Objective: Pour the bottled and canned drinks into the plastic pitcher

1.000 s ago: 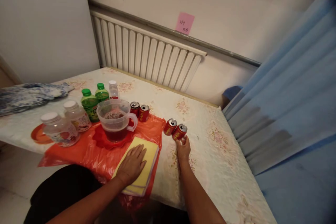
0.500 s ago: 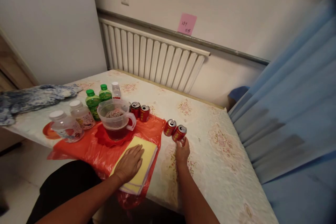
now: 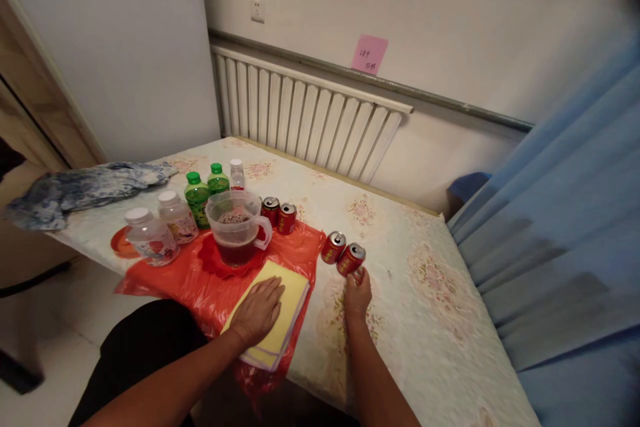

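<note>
My left hand [image 3: 260, 310] lies flat, fingers stretched out, on a folded yellow cloth [image 3: 294, 287] with pale edges. On the right, my right hand [image 3: 359, 293] has its fingers closed at the base of a red drink can [image 3: 352, 259]. A second red can [image 3: 334, 247] stands against it on the left. Beyond the cloth, a clear measuring jug [image 3: 235, 227] holding dark brown foamy liquid sits on a red scalloped dish [image 3: 213, 259]. Two more red cans, one of them a can [image 3: 287, 219] near the jug's handle, stand behind it.
Under the cloth and dish spreads a red plastic sheet [image 3: 170, 283] on a flowered tablecloth [image 3: 400, 320]. Left of the jug stand clear jars [image 3: 153, 240] and green-capped bottles [image 3: 198, 203]. A patterned cloth [image 3: 95, 187] lies at far left; a blue curtain [image 3: 565, 213] hangs right.
The whole view has shifted, so everything appears a little further right and slightly lower. Both hands keep their places on the cloth and at the can.
</note>
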A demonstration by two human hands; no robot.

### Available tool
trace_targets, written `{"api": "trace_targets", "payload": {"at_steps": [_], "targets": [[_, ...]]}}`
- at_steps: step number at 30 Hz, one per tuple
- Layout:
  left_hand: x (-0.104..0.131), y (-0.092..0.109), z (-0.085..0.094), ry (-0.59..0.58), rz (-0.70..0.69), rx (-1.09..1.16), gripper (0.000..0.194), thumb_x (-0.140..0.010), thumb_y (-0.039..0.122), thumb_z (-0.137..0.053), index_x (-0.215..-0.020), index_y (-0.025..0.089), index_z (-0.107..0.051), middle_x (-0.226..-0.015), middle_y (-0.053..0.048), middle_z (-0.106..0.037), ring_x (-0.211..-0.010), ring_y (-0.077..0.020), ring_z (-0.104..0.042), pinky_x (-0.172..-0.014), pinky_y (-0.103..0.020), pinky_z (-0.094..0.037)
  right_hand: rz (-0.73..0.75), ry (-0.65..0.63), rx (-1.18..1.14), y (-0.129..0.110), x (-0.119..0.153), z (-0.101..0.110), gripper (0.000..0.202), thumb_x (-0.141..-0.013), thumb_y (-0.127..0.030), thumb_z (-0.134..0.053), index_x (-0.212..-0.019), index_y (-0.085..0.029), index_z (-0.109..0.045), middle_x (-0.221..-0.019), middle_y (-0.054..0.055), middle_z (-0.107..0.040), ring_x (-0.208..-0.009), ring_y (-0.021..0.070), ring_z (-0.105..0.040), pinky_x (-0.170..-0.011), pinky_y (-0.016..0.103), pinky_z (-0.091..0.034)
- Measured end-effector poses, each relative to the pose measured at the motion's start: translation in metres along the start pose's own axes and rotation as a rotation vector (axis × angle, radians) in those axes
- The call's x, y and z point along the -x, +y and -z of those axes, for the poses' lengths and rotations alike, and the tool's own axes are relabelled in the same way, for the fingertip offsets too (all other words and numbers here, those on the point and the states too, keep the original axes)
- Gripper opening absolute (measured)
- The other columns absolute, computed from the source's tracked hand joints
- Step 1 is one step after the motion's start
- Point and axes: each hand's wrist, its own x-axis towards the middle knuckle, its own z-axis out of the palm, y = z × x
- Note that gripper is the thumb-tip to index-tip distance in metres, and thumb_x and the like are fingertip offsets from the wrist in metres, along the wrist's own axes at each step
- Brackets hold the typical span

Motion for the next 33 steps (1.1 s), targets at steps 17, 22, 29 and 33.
{"api": "trace_targets", "payload": {"at_steps": [17, 22, 29, 33], "targets": [[0.003, -0.003, -0.008, 0.052, 0.005, 0.041, 0.041, -0.089, 0.018, -0.045, -0.125, 0.016, -0.063, -0.136, -0.015, -0.061, -0.129, -0.0294, -0.053, -0.108, -0.048, -0.04, -0.019, 0.03, 0.094, -0.01, 0.017, 0.011, 0.057, -0.075, -0.037, -0.049, -0.125, -0.01, -0.061, -0.111, 0.016, -0.071, -0.092, 0.0259, -0.067, -0.084, 0.035, -0.049], [0.003, -0.004, -0.01, 0.074, 0.009, 0.054, 0.041, -0.089, 0.018, -0.044, -0.124, 0.016, -0.064, -0.136, -0.014, -0.062, -0.129, -0.0291, -0.054, -0.108, -0.048, -0.041, -0.004, 0.042, 0.125, -0.009, 0.023, 0.012, 0.055, -0.075, -0.034, -0.047, -0.123, -0.012, -0.063, -0.107, 0.014, -0.072, -0.093, 0.0266, -0.068, -0.087, 0.036, -0.049], [0.003, -0.005, -0.01, 0.068, 0.004, 0.051, 0.04, -0.088, 0.018, -0.046, -0.125, 0.016, -0.063, -0.136, -0.013, -0.061, -0.128, -0.0294, -0.054, -0.108, -0.047, -0.04, 0.002, 0.043, 0.152, -0.006, 0.025, 0.011, 0.055, -0.075, -0.036, -0.046, -0.12, -0.012, -0.065, -0.102, 0.013, -0.073, -0.093, 0.0271, -0.067, -0.087, 0.037, -0.049], [0.003, -0.005, -0.01, 0.061, 0.005, 0.033, 0.04, -0.088, 0.018, -0.046, -0.124, 0.016, -0.063, -0.136, -0.013, -0.062, -0.127, -0.0288, -0.054, -0.108, -0.046, -0.04, 0.01, 0.045, 0.159, -0.005, 0.026, 0.011, 0.054, -0.075, -0.035, -0.046, -0.119, -0.011, -0.065, -0.102, 0.014, -0.073, -0.094, 0.0291, -0.067, -0.088, 0.04, -0.049]]}}
